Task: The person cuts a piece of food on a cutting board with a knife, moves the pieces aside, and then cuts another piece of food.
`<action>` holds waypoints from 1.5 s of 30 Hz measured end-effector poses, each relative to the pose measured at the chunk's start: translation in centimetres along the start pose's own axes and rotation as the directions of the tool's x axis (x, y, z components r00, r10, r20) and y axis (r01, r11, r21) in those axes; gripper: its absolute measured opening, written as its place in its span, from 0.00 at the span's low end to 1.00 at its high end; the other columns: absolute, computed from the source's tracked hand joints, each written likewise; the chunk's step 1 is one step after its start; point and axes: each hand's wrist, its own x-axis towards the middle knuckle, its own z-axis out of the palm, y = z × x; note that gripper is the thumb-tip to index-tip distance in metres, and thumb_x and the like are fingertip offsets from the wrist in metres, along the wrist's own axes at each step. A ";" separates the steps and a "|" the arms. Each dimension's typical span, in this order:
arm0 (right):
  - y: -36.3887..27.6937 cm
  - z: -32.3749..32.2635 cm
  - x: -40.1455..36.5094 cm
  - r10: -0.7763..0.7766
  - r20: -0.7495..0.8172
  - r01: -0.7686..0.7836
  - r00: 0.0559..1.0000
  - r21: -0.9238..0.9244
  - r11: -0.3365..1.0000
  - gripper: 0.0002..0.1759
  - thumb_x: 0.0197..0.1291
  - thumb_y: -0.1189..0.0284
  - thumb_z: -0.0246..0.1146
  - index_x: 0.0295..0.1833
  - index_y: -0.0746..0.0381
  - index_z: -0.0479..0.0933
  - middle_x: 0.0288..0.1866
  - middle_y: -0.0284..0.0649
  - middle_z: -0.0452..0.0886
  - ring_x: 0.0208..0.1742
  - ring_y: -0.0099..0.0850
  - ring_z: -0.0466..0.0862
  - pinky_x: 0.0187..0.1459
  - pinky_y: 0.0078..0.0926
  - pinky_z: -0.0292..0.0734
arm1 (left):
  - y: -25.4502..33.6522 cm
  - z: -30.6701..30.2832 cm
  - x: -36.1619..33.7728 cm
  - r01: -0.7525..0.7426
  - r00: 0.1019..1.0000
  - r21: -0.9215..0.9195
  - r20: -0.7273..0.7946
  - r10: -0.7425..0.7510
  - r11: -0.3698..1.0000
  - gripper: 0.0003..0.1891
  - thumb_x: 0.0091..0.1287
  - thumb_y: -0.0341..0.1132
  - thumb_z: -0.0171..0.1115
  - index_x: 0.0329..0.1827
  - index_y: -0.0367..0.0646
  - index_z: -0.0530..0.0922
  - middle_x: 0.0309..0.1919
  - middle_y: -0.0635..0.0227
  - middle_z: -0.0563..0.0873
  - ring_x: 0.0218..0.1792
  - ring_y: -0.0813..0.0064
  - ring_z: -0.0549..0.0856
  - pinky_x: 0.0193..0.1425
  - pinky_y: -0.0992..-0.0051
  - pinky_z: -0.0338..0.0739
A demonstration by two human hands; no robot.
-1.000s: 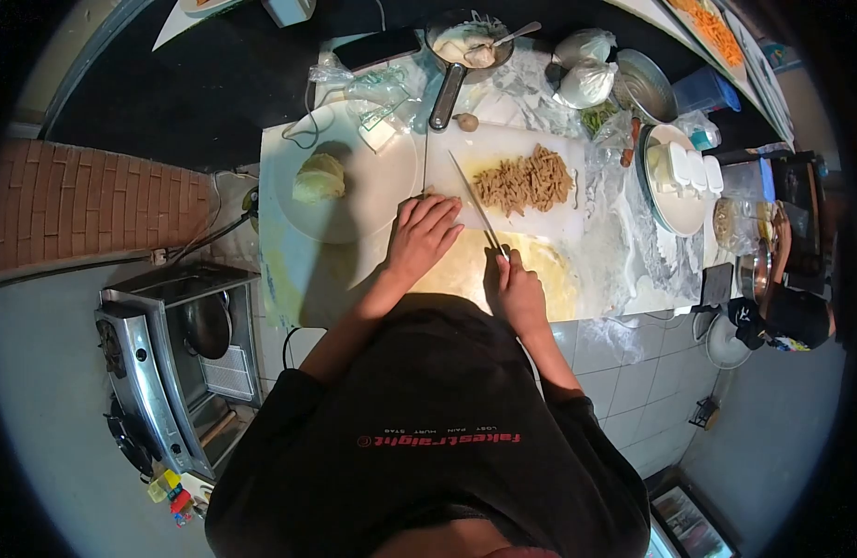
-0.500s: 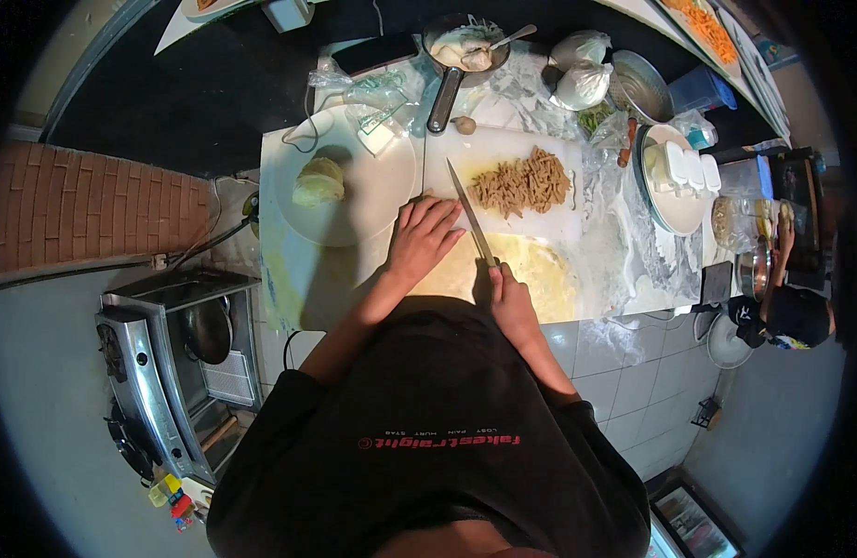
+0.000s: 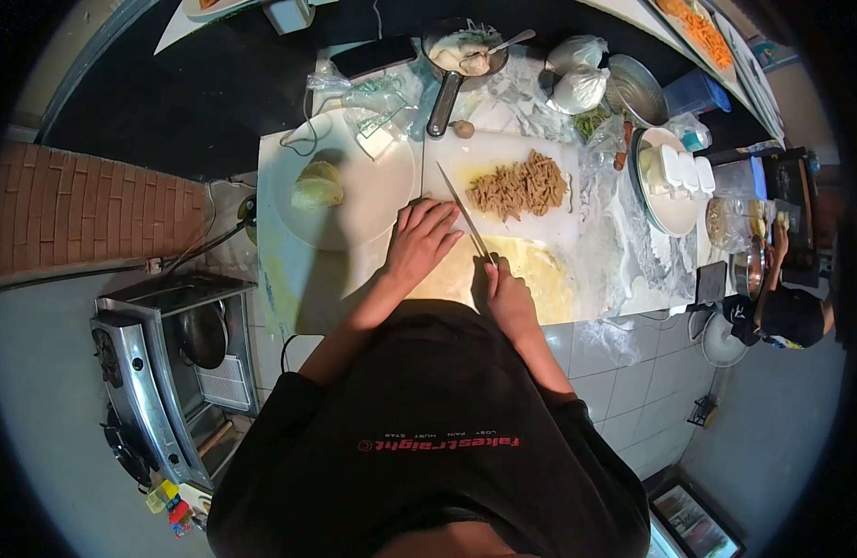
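Note:
My right hand (image 3: 509, 290) is wrapped round the handle of a knife (image 3: 465, 213), whose blade points up and left over the white cutting board (image 3: 503, 144). Beside the blade, my left hand (image 3: 423, 240) rests at the board's left edge, fingers bent and close together; what lies under its fingertips is too hidden to make out. A pile of brown sliced food (image 3: 518, 186) sits on the board, right of the blade. To the left, a round white plate (image 3: 293, 219) carries a pale green piece of cabbage (image 3: 318, 186).
A pan (image 3: 444, 100) with a spoon stands behind the board, near a small round brown item (image 3: 463, 129). Plastic bags (image 3: 579, 88), a metal bowl (image 3: 638, 90) and a plate of white containers (image 3: 675, 219) are rightward. Another person (image 3: 793, 316) is at far right.
The knife blade has tilted slightly and its tip has shifted a little left. My left hand has hardly moved. The whole view has shifted slightly.

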 end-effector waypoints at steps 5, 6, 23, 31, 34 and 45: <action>0.4 -0.2 -0.2 -0.029 -0.046 0.023 0.999 -0.125 0.992 0.22 0.83 0.54 0.46 0.57 0.64 0.71 0.27 0.64 0.84 0.33 0.65 0.86 0.34 0.60 0.83 | 0.0 0.0 0.2 -0.001 1.000 -0.006 -0.021 0.000 1.000 0.21 0.68 0.41 0.71 0.61 0.41 0.85 0.61 0.70 0.86 0.64 0.66 0.79 0.69 0.61 0.69; 0.8 0.1 -0.1 -0.022 -0.052 0.018 0.998 -0.070 0.997 0.23 0.83 0.54 0.46 0.57 0.64 0.71 0.27 0.64 0.84 0.32 0.65 0.86 0.34 0.60 0.83 | 0.1 0.1 0.4 0.005 1.000 -0.019 -0.026 -0.006 1.000 0.21 0.68 0.41 0.71 0.61 0.41 0.84 0.60 0.70 0.86 0.64 0.66 0.79 0.69 0.61 0.69; 2.0 -0.9 -2.0 0.045 -0.066 -0.023 0.997 0.312 0.950 0.21 0.83 0.57 0.49 0.49 0.67 0.74 0.29 0.66 0.81 0.37 0.70 0.82 0.35 0.62 0.75 | 1.2 -1.1 4.7 0.079 0.986 -0.179 -0.133 -0.104 0.981 0.07 0.68 0.33 0.68 0.46 0.45 0.81 0.48 0.69 0.83 0.54 0.63 0.80 0.59 0.60 0.71; 2.1 -0.3 -2.4 -0.028 0.026 0.022 0.999 0.216 0.976 0.26 0.83 0.54 0.48 0.55 0.68 0.76 0.31 0.68 0.82 0.40 0.69 0.83 0.40 0.63 0.78 | 1.3 -3.5 -0.1 0.190 0.978 0.146 -0.119 -0.174 0.971 0.12 0.65 0.33 0.70 0.50 0.45 0.82 0.51 0.67 0.81 0.55 0.61 0.78 0.58 0.60 0.72; 2.2 -0.6 -1.8 0.011 -0.034 -0.002 0.999 0.259 0.966 0.26 0.83 0.54 0.48 0.56 0.69 0.77 0.31 0.68 0.83 0.40 0.69 0.83 0.40 0.63 0.78 | 0.8 -2.7 -0.2 0.215 0.974 0.147 -0.103 -0.202 0.965 0.11 0.65 0.32 0.69 0.50 0.44 0.83 0.51 0.66 0.81 0.55 0.60 0.78 0.58 0.60 0.72; 2.7 -0.4 -2.3 -0.073 -0.088 0.103 0.993 0.416 0.903 0.24 0.82 0.56 0.53 0.49 0.69 0.76 0.24 0.56 0.78 0.27 0.56 0.80 0.33 0.44 0.73 | 0.2 -0.8 1.3 0.085 0.995 -0.149 -0.037 -0.091 0.985 0.08 0.65 0.30 0.69 0.46 0.44 0.85 0.45 0.70 0.85 0.52 0.64 0.83 0.60 0.66 0.75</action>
